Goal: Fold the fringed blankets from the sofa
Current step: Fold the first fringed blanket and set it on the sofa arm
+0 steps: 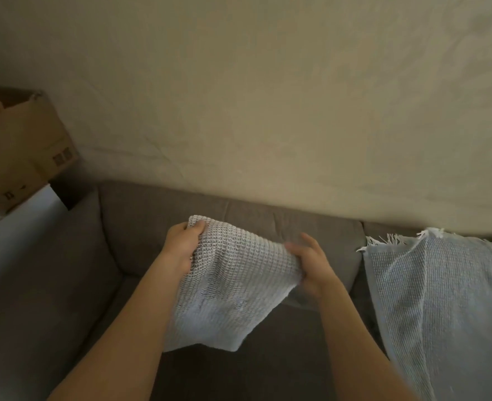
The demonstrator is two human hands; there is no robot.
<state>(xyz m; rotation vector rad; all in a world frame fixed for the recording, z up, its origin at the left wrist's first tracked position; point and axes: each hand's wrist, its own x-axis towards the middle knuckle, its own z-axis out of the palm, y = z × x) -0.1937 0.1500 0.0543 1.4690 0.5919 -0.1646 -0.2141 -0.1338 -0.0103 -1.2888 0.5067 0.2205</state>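
At the far left edge, off the sofa's (65, 285) end: a cardboard box (33, 149) on a pale ledge, well apart from the work. Next, over the sofa's left seat: left hand (181, 250) closed on the upper left corner of a white waffle-weave blanket (227, 285), thumb on top, cloth bunched in the fist. Blanket held up off the seat, top edge sagging rightward between both hands, long axis hanging down toward the front edge of the seat. Then right hand (311, 267), slightly blurred, closed on the upper right corner, fingers partly lifted. Both hands equally near; probably mid-fold, corners ready to meet. Farther right, draped over the back cushion and seat: second blanket (441, 299), pale blue, fringe at its top edge, nearer the right hand, untouched. Nothing between.
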